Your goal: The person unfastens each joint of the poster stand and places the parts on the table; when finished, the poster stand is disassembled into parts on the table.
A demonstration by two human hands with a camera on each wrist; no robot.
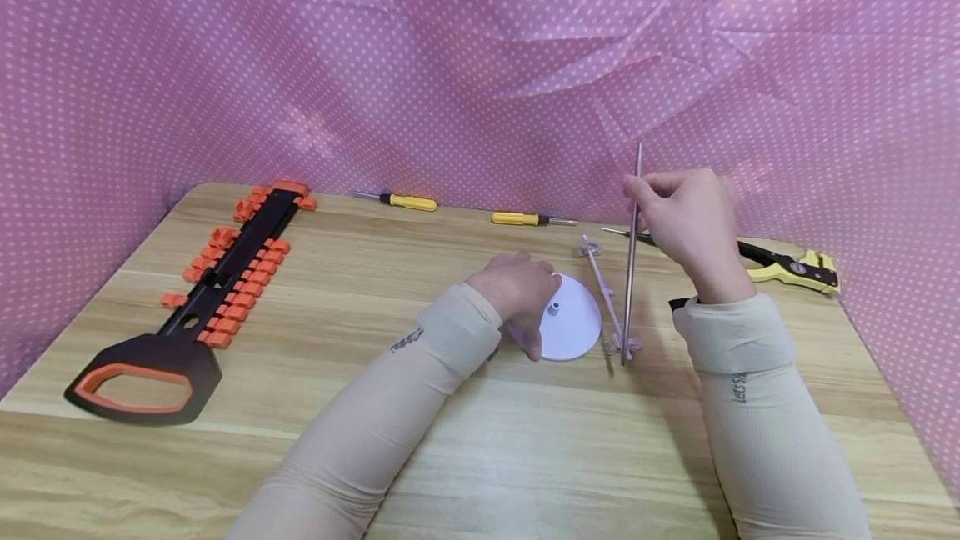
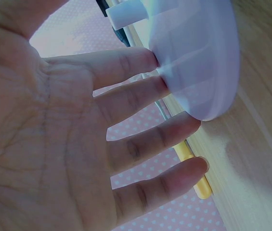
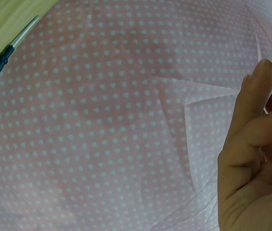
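My left hand spans the left side of a white round disc with a short stem at its centre. Its thumb lies by the near edge and its fingers by the far edge; in the left wrist view, fingertips touch the disc's rim. Between thumb and fingers, my right hand pinches a thin metal rod, held nearly upright. Just left of the rod's lower end lies a slim pale bar with clip-like ends. The right wrist view shows only the rod's upper part.
On the left lies a black rack with orange clips and a looped handle. Yellow-handled screwdrivers lie along the back edge. Behind the right hand are a dark-handled pointed tool and yellow-and-black pliers. A pink dotted cloth hangs around the table.
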